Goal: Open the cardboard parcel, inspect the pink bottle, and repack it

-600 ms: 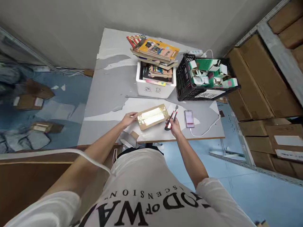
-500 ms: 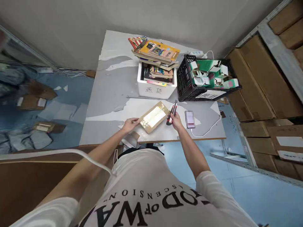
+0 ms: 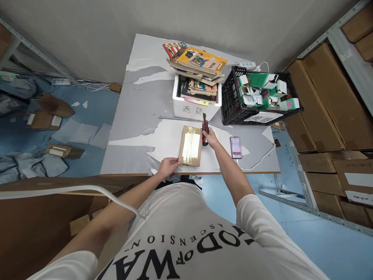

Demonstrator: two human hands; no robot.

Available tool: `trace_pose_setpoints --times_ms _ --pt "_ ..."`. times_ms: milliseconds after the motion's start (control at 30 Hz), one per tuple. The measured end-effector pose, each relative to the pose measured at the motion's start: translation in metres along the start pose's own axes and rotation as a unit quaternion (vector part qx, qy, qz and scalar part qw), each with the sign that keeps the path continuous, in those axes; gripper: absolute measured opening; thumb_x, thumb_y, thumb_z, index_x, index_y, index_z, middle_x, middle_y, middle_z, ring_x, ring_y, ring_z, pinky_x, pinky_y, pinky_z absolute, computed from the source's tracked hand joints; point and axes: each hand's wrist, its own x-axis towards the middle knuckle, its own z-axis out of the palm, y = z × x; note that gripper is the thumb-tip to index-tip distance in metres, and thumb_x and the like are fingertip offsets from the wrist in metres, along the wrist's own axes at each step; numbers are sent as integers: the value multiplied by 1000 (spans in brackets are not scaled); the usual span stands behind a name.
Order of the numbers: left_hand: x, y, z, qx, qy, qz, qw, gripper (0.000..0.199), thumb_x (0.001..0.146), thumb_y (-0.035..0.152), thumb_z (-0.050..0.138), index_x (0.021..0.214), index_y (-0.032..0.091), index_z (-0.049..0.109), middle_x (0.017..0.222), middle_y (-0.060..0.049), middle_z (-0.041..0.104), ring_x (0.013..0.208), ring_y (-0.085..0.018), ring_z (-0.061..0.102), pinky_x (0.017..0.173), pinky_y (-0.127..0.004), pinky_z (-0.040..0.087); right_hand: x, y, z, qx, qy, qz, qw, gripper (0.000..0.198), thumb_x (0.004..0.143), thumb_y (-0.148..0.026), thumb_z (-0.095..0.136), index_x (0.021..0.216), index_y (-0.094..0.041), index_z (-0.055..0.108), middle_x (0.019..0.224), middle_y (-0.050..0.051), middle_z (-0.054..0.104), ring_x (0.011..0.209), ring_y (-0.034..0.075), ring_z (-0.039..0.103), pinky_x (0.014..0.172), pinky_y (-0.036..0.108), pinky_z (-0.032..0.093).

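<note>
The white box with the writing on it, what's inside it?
Books and magazines fill the white box, and a stack of more books is piled on top. That stack covers whatever lies deeper inside.

Bare table [image 3: 140,112] lies open left of the parcel [image 3: 190,145]; white bin [image 3: 194,111] and crate [image 3: 233,105] block beyond.

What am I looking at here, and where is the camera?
There is no machine: a person works with bare hands, and the camera sits on their head, looking down over their chest and arms. On the grey table lies a flat cardboard parcel with shiny tape on top. The left hand holds its near corner. The right hand grips a red and black box cutter beside the parcel's right edge. Behind stand a white box of books and a black crate of small cartons. A phone on a cable lies to the right.
</note>
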Motion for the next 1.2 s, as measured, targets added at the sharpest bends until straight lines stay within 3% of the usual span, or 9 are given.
trace_pose_setpoints --times_ms 200,333,433,533,667,800,933,1067,1200 --pt "2 23 -9 194 -17 9 981 47 58 55 76 85 16 73 93 -11 75 89 -28 70 77 -33 55 -14 2 -7 -45 32 -32 998 25 77 -33 56 99 -21 51 96 2 63 84 15 59 80 32 50" --pt "15 40 -14 308 -28 3 951 66 61 58 74 110 15 68 114 -16 69 99 -32 68 86 -37 52 -58 5 -21 6 73 -37 997 32 78 -37 58 105 -23 48 116 5 61 80 13 63 72 31 52" --pt "46 57 -16 291 -20 29 956 81 70 59 67 135 13 51 135 -19 55 114 -33 61 94 -40 48 -113 14 -26 74 99 11 992 36 78 -43 61 105 -24 48 120 6 61 71 12 63 62 30 54" --pt "93 77 -14 223 -24 104 969 78 82 53 57 147 17 33 150 -15 37 129 -30 49 104 -39 41 -167 28 -17 172 117 79 975 38 76 -45 66 105 -25 50 125 5 59 71 12 64 60 30 56" --pt "149 97 -5 178 -47 158 970 67 83 43 58 142 17 42 151 -12 38 140 -26 34 114 -37 28 -210 44 9 289 111 149 939 45 74 -42 71 111 -29 50 132 4 55 89 19 68 64 34 59" --pt "173 98 5 132 -82 117 981 45 81 38 61 120 16 64 129 -12 61 123 -26 53 109 -40 35 -217 53 34 347 130 163 914 47 73 -41 73 113 -31 49 131 3 57 104 23 66 76 40 58" --pt "176 90 8 71 -67 97 991 35 76 37 63 103 16 69 106 -10 70 98 -23 63 94 -41 48 -211 57 40 346 155 139 915 43 73 -41 73 107 -28 52 123 4 62 108 22 65 89 41 54" --pt "165 89 -3 40 -43 97 994 33 72 37 67 94 13 71 99 -10 71 90 -21 65 88 -39 52 -197 55 20 294 157 116 935 43 72 -44 72 105 -27 51 113 4 66 96 20 68 86 40 55" --pt "136 88 -27 27 12 108 994 40 66 43 73 94 13 72 100 -10 72 93 -22 66 88 -38 53 -160 39 -14 226 134 93 960 44 69 -46 72 102 -25 51 106 4 67 83 17 68 79 37 56"
